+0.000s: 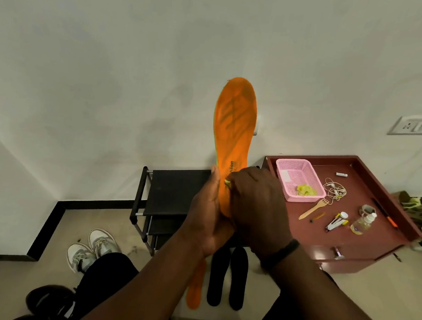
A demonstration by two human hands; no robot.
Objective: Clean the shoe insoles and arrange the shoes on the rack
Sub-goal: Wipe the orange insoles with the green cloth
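An orange insole (234, 126) stands upright in front of me, toe end up. My left hand (207, 214) grips its heel end from the left. My right hand (254, 203) pinches a small yellow-green cloth (227, 182) against the insole's lower face. A second orange insole (195, 287) and two black insoles (226, 278) lie on the floor below. The black shoe rack (172, 194) stands against the wall behind my hands. A pair of white sneakers (91, 251) sits on the floor to the left, and a black shoe (50, 301) lies at the lower left.
A maroon cabinet top (374, 243) to the right carries a pink basket (299, 178) with a yellow cloth, a wooden fork (314, 209), earphones, a small bottle (363, 223) and clips. A wall socket (417, 125) is at the far right. My knees frame the floor.
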